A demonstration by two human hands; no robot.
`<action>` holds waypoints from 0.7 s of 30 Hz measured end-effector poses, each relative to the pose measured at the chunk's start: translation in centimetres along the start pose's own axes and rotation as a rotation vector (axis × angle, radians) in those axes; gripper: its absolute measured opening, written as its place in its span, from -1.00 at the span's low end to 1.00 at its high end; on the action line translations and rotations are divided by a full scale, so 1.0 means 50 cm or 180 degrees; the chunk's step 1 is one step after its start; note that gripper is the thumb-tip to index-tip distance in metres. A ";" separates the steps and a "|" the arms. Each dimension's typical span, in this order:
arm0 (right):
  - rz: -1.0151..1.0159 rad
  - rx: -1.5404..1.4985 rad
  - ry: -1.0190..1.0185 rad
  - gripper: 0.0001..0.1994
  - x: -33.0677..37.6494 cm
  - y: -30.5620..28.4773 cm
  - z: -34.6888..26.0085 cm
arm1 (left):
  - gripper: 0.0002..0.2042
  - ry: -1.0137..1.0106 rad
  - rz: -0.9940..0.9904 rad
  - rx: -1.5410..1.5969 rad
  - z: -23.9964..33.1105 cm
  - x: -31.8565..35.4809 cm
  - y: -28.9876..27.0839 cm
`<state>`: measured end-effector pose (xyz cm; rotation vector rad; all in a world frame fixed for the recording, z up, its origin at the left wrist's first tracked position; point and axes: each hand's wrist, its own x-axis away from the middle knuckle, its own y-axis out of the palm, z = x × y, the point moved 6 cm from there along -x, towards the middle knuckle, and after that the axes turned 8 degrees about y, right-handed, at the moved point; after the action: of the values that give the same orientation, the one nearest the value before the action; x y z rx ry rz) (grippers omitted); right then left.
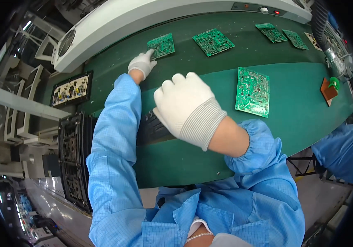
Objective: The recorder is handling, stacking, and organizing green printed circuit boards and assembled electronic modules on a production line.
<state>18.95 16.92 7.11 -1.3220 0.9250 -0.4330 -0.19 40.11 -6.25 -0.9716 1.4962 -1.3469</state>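
My left hand (142, 64), in a white knit glove, reaches to the far side of the bench. Its fingers and thumb are apart, with a fingertip at the near left corner of a green circuit board (162, 44). Closer to me, my right hand (184, 101) is raised above the bench in the same kind of glove. Its fingers are curled in, and whatever they may hold is hidden. Partly under it lies a dark strip (156, 131) with pale lettering. Another green circuit board (253, 91) lies to the right of this hand, apart from it.
Several more boards lie along the far side, one in the middle (213, 42). At left are a black-framed board (71, 89) and a stack of black trays (70, 158). A white overhead housing (143, 18) spans the back. At right sits a green tape roll (334, 83).
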 end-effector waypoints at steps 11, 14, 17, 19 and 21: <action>0.0007 -0.0445 0.0083 -0.80 0.012 0.010 0.015 | -0.28 0.1470 0.0335 -0.0637 0.413 -0.138 -0.062; -0.0150 -0.0332 0.0047 -0.83 0.013 0.005 0.003 | -0.41 0.1227 -0.0525 -0.0216 0.412 -0.183 0.004; -0.0199 -0.0331 0.0003 -0.83 0.005 0.007 0.002 | -0.53 0.1277 -0.0114 -0.0301 0.389 -0.213 0.020; -0.0185 -0.0406 -0.0075 -0.83 0.004 0.009 0.001 | -0.53 0.1162 -0.0129 -0.0067 0.379 -0.224 0.015; 0.0074 -0.0580 0.0056 -0.83 0.006 0.006 0.014 | -0.47 0.1188 -0.0128 0.0063 0.396 -0.220 0.003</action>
<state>19.59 17.21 6.73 -1.4731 1.0120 -0.3490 22.04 44.39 -5.85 -0.7684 1.7400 -1.6347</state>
